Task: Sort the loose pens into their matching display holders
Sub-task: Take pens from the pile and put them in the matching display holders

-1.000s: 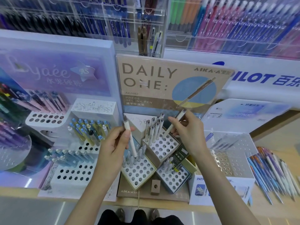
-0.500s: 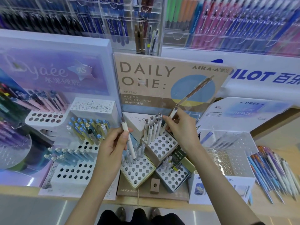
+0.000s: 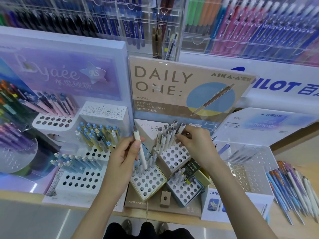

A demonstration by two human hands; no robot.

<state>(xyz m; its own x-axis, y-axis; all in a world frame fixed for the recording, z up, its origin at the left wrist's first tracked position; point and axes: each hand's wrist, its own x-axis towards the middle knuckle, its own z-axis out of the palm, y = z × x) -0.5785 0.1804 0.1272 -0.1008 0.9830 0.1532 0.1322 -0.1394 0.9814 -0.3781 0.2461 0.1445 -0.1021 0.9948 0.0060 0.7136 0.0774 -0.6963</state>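
My left hand [image 3: 123,156] grips a white pen [image 3: 139,149] upright, its tip above the lower-left white holder [image 3: 146,183] of the brown "DAILY ONE" display. My right hand [image 3: 195,144] pinches another white pen [image 3: 180,129] whose lower end sits among several white pens [image 3: 165,137] standing in the upper holder [image 3: 174,156]. A third holder [image 3: 185,190] at the lower right carries a few clear pens.
A white stand [image 3: 77,180] on the left holds blue and yellow pens. A clear acrylic holder [image 3: 245,166] sits on the right, with loose pens [image 3: 293,185] lying on the shelf beyond it. Racks of packaged pens [image 3: 250,23] fill the back wall.
My right hand has lowered its white pen down into the cluster in the upper holder. My left hand stays in place with its pen upright.
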